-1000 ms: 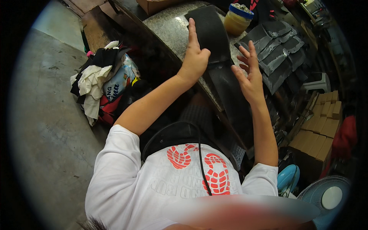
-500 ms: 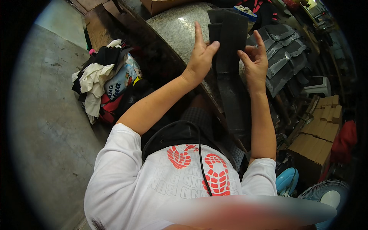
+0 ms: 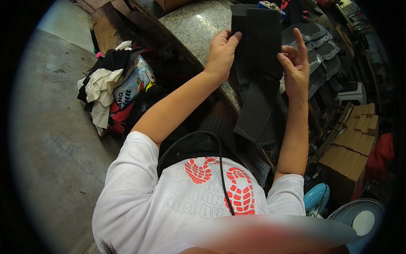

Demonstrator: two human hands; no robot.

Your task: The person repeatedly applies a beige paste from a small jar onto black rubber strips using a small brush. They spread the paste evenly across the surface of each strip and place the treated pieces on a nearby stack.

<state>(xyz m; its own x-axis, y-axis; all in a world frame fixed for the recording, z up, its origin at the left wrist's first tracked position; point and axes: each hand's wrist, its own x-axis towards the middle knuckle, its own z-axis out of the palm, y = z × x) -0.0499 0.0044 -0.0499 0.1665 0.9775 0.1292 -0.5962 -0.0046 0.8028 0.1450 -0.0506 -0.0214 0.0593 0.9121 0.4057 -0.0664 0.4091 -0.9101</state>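
A long strip of black, fabric-like sheet material (image 3: 257,46) is held up between my two hands over the speckled stone tabletop (image 3: 190,31). My left hand (image 3: 222,54) grips its left edge, thumb in front and the other fingers behind. At the right edge, my right hand (image 3: 296,70) pinches the strip near the thumb tip, with the index finger raised. The upper part looks layered or folded. Below my hands the strip narrows, twists and hangs past the table's edge toward my lap, its lower end spread at an angle.
Stacked black pieces with pale edges (image 3: 323,55) lie right of the strip, beside a blue-rimmed tub (image 3: 270,6). Small cardboard boxes (image 3: 349,154) and a fan (image 3: 363,222) stand at the right. A cloth heap (image 3: 103,86) lies left, beside the grey floor (image 3: 55,127).
My right hand has moved right and my left hand slightly up. The strip shows a broader face, and its hanging lower end has swung left and twisted.
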